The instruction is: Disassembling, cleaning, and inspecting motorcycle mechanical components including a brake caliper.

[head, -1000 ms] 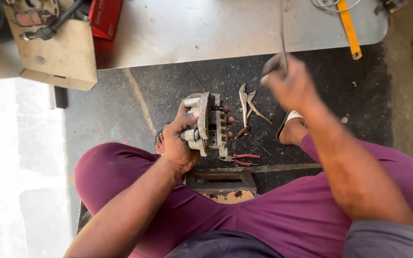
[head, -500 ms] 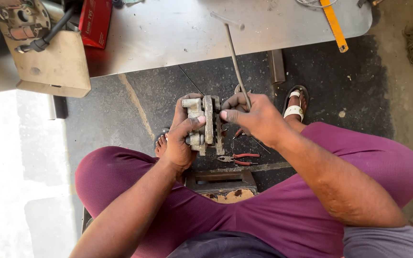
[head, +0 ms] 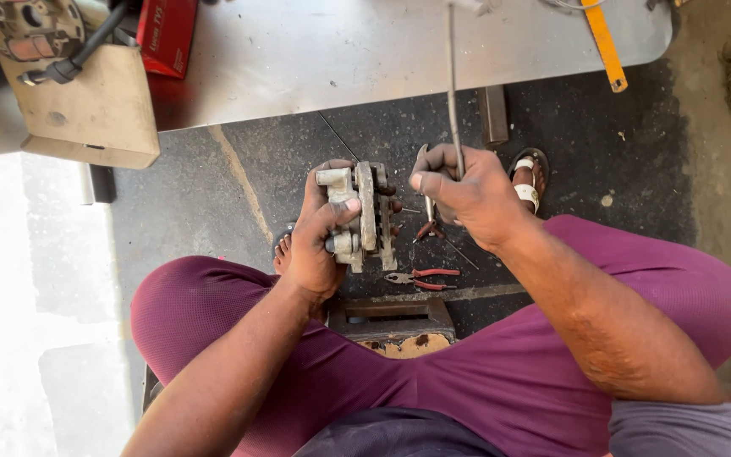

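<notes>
The left hand (head: 319, 241) grips a metal caliper (head: 361, 216) upright above the knees. The right hand (head: 467, 190) pinches a thin rod (head: 452, 76), perhaps a screwdriver, just beside it.

A red rectangular box (head: 166, 34) with pale lettering on its side stands at the top left, on the grey counter (head: 340, 51), its upper part cut off by the picture's edge. No signs or screens show anywhere in view.
</notes>
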